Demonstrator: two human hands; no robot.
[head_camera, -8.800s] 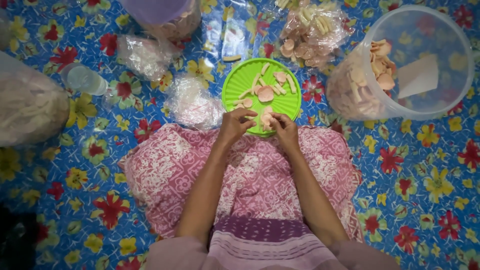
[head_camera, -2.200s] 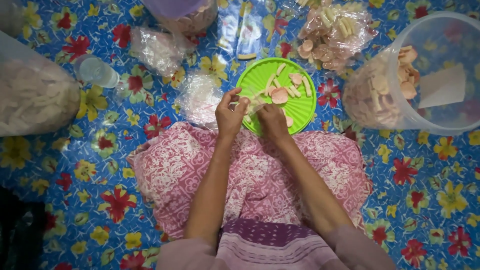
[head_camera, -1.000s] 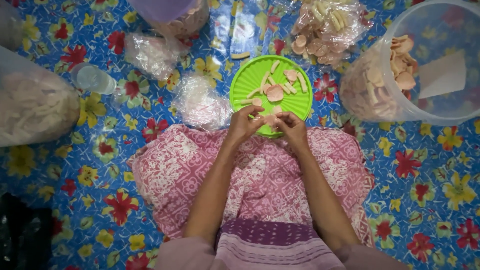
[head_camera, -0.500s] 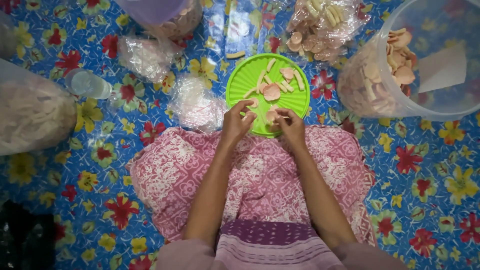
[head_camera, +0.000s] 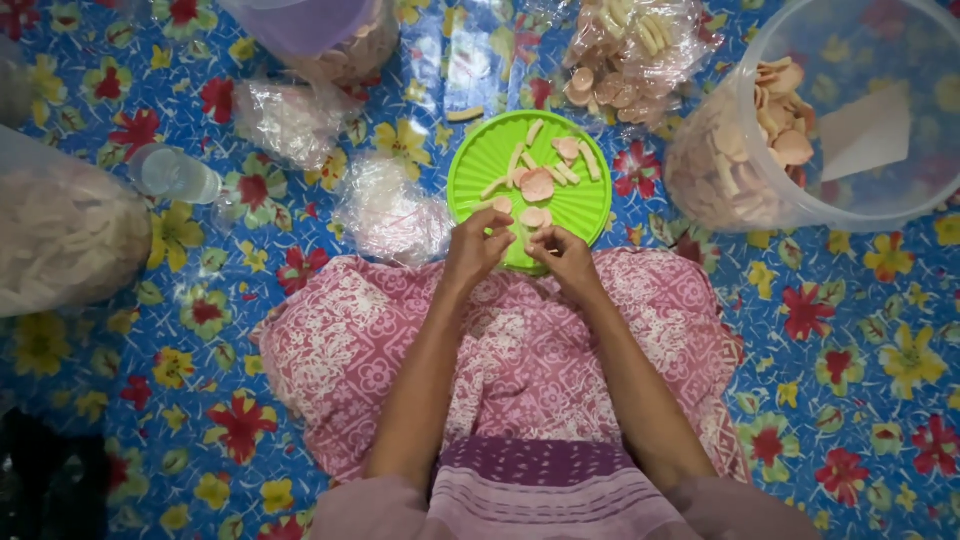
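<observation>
Right at the near rim of the green plate, both hands meet with fingertips pinched together. The left hand and right hand seem to nip a small pale chip between them, though the piece is mostly hidden, so I cannot tell which hand carries it. Neither hand is spread; both are curled into a fine pinch.

On the plate lie more chips: round pinkish discs and thin pale sticks, loosely scattered. They look dry, thin and light, and likely brittle, so a gentle hold by the edges with fingertips suits them better than a squeeze across the flat.

Beneath the forearms a pink patterned cloth covers the lap. Just left of the plate sits a crumpled clear bag; another bag of chips lies beyond the plate. At right a big clear tub holds a heap of discs. At far left there is a bulging sack and a small bottle. All of it rests on a blue flowered mat on the floor.
</observation>
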